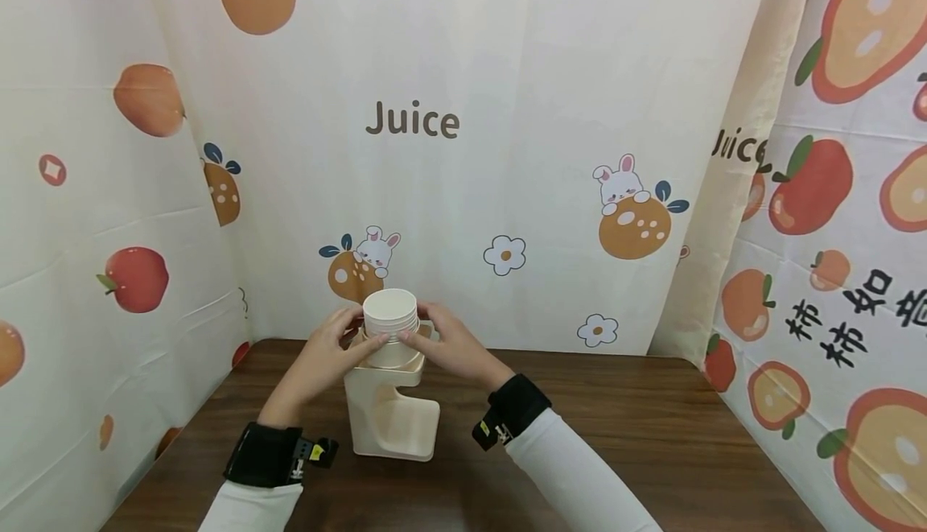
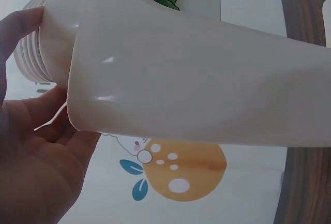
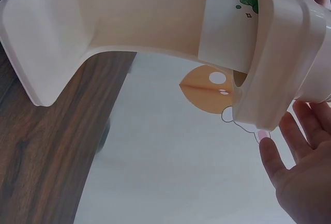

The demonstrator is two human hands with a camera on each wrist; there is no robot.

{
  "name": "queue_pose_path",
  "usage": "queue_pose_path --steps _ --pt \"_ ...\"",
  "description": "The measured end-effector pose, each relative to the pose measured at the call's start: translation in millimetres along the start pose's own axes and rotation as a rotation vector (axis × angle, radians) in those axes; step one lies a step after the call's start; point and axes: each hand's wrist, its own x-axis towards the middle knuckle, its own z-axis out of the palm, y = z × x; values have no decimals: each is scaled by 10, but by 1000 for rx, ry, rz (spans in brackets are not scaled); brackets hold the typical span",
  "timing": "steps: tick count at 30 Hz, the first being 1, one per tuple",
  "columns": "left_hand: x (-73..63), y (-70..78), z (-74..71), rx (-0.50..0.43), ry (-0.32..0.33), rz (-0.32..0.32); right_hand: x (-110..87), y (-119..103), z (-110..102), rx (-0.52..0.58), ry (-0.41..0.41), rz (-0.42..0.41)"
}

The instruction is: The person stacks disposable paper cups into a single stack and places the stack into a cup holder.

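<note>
A cream plastic cup dispenser [image 1: 372, 415] stands upright on the table, with a stack of pale cups [image 1: 391, 319] rising from its top. The rims of several nested cups show as close ridges [image 2: 32, 53] in the left wrist view. My left hand [image 1: 336, 351] holds the stack from the left, its thumb at the front and its fingers partly hidden behind. From the right, my right hand [image 1: 452, 345] holds it too, thumb in front, fingers around the back. Under the dispenser's head, a white cup with a green leaf print [image 3: 227, 32] sticks out of the opening.
The dispenser stands on a dark wood table [image 1: 579, 435], near its back edge. A white curtain [image 1: 507, 154] printed with fruit, rabbits and the word Juice hangs close behind. Side curtains [image 1: 818, 274] enclose the table. Black straps [image 1: 517, 407] with small cameras sit on both wrists.
</note>
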Motion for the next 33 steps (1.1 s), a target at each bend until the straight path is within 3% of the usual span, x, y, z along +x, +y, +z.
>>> queue_pose_path --steps 9,20,33 --pt "-15 9 14 -24 -10 -34 -4 3 15 9 -10 26" --pt "-19 18 33 -129 -13 -69 -11 29 35 22 -2 5" --pt "-16 -26 45 -113 8 -70 -49 23 42 20 16 -4"
